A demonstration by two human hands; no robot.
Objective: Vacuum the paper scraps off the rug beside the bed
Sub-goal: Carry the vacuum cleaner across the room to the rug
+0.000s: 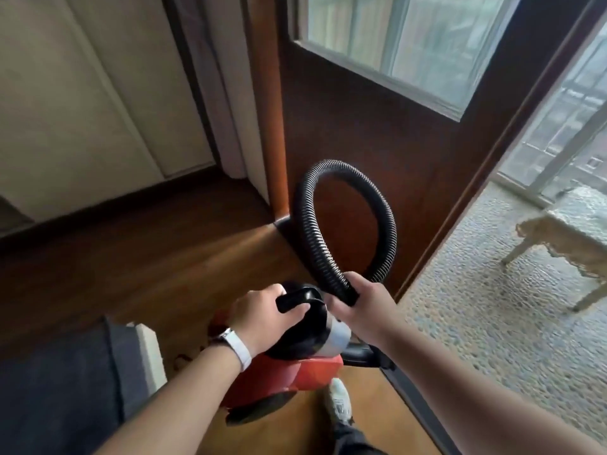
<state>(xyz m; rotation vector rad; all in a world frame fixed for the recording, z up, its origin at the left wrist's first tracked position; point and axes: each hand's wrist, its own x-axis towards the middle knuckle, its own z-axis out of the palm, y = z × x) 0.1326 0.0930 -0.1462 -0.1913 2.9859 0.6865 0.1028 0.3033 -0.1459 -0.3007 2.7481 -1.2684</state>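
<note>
A red and black canister vacuum (282, 376) hangs low in the middle of the head view, above the wooden floor. My left hand (262, 313), with a white watch on its wrist, grips the black carry handle (295, 298) on top of the vacuum. My right hand (361, 303) is closed around the lower end of the black ribbed hose (310, 238), which loops up in front of the brown door. No rug and no paper scraps are in view.
A dark wooden door (377, 142) with a glass pane stands straight ahead. To its right, a pebbled balcony floor (476, 307) holds a pale ornate table (565, 238). A dark blue bed edge (59, 389) lies at lower left. My shoe (338, 402) rests on the wood floor.
</note>
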